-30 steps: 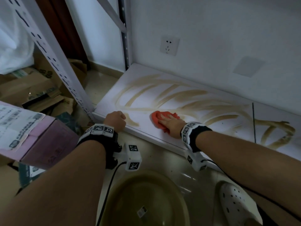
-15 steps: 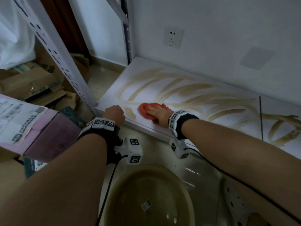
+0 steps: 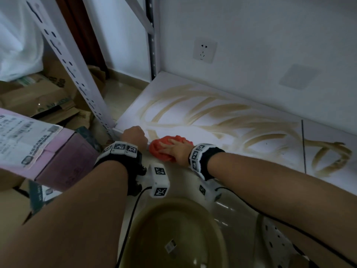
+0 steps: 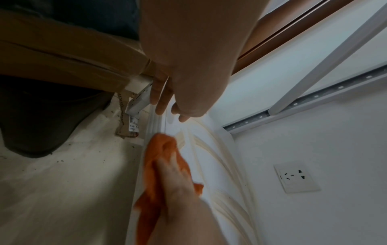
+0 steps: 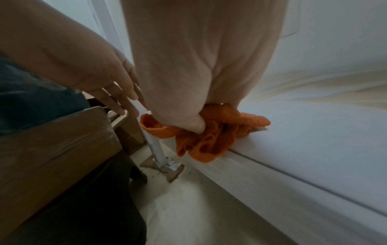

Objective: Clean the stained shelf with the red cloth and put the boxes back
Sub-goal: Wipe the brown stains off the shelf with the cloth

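The white shelf (image 3: 173, 120) is the rack's lowest board and carries long brown streaks (image 3: 222, 109) across most of its top. My right hand (image 3: 176, 149) presses a bunched red cloth (image 3: 161, 151) onto the shelf's front-left edge. Its fingers lie across the cloth (image 4: 161, 149) and its thumb digs into the folds (image 5: 209, 140), which hang slightly over the rim. My left hand (image 3: 133, 135) rests on the front-left corner just left of the cloth, fingers (image 5: 117, 92) fairly straight and holding nothing. A pink box (image 3: 58, 151) with a white label stands at the left.
The perforated rack post (image 3: 77, 74) rises at the shelf's left corner, with flattened cardboard boxes (image 3: 38, 93) on the floor behind it. A basin (image 3: 146, 219) of brownish water sits on the floor below my arms, beside a white clog (image 3: 276, 244). A wall socket (image 3: 204, 52) is above the shelf.
My right hand has slid the cloth leftward along the front edge until it lies next to my left hand. The left hand has stayed on the corner.
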